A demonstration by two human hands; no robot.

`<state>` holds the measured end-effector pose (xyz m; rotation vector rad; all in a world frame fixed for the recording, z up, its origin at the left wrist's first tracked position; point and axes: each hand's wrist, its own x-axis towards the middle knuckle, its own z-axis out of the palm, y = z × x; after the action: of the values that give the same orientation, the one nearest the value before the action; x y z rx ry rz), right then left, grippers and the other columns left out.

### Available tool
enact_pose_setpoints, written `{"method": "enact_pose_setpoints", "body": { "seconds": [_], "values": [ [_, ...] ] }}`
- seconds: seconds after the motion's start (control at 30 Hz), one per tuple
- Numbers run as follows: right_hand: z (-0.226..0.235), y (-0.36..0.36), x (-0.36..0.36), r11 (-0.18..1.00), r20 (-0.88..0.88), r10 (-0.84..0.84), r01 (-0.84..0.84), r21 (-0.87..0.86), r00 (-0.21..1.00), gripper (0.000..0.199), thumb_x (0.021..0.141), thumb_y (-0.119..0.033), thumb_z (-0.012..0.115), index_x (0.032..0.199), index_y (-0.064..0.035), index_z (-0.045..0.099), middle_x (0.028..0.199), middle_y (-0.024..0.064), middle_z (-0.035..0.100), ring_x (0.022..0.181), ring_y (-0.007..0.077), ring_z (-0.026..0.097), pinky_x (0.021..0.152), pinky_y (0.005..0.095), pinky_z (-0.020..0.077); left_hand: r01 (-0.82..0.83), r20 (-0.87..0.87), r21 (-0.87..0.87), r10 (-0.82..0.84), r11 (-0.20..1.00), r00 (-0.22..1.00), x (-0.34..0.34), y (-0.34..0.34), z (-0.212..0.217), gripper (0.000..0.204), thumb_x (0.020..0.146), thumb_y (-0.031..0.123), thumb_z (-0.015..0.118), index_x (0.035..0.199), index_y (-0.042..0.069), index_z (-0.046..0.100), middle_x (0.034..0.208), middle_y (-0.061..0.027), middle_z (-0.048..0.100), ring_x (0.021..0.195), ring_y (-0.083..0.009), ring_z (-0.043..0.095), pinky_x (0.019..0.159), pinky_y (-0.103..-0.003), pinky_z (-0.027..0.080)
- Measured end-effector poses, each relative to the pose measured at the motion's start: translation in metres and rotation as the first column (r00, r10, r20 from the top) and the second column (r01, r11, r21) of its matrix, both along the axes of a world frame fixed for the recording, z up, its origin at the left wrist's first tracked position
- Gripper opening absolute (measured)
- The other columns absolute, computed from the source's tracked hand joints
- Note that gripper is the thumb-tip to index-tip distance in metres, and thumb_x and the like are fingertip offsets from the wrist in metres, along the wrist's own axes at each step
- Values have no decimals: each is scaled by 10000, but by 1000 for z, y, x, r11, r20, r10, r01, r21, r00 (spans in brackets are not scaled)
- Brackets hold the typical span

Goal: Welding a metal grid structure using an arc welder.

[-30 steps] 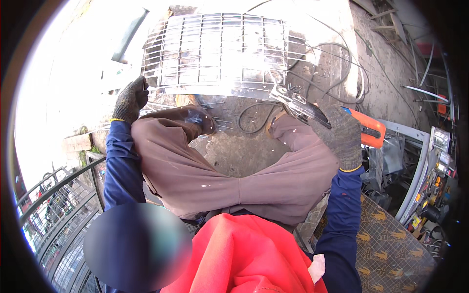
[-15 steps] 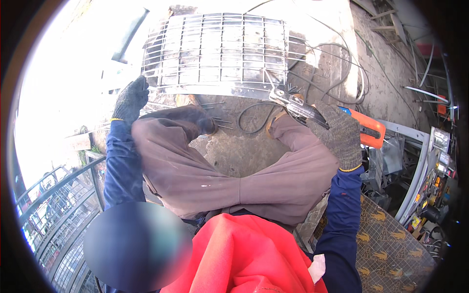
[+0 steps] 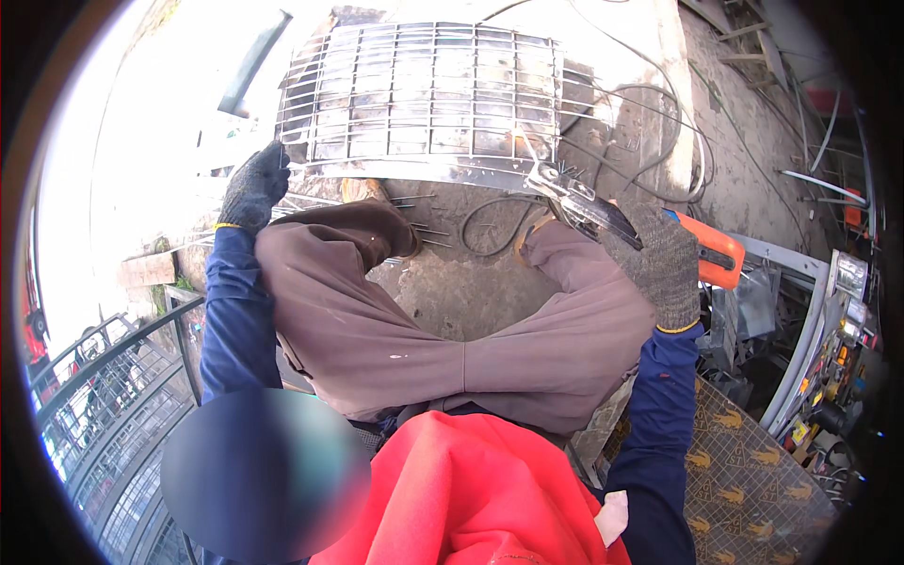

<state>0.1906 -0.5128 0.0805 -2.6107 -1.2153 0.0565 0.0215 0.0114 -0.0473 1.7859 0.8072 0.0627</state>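
A wire grid of crossed metal rods lies over a flat metal sheet in front of my knees. My left hand, in a dark knitted glove, is closed on the near left corner of the grid. My right hand, gloved in grey knit, is wrapped around an electrode holder with silver jaws and a dark handle. A thin rod sticks out of its jaws to the grid's near right corner, where an orange glow shows at the tip. The fingertips of both hands are partly hidden.
An orange and blue tool shows just beyond my right hand. Dark cables loop over the concrete at right. Loose thin rods lie by my left foot. A patterned board is at lower right, metal racks at left.
An orange glow now shows at the rod's tip. The electrode holder has shifted slightly to the right and tilted. My left hand stays on the grid's corner.
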Motion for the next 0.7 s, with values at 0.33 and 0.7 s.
{"method": "enact_pose_setpoints", "body": {
  "seconds": [0.33,0.7],
  "values": [
    [-3,5,0,999,48,33,-33,11,998,410,775,-229,772,1142,-85,658,944,114,684,828,290,667,737,382,533,478,-361,665,-313,574,879,-13,8,11,88,915,165,578,935,80,581,803,-8,529,754,-145,534,638,-311,446],
    [-4,2,0,999,35,21,-22,24,999,403,774,-233,771,1128,-76,658,947,130,672,821,308,663,725,390,530,-345,-44,-411,360,844,932,0,-13,17,184,907,285,670,985,124,625,855,20,605,722,-73,546,606,-220,445]
  ]
}}
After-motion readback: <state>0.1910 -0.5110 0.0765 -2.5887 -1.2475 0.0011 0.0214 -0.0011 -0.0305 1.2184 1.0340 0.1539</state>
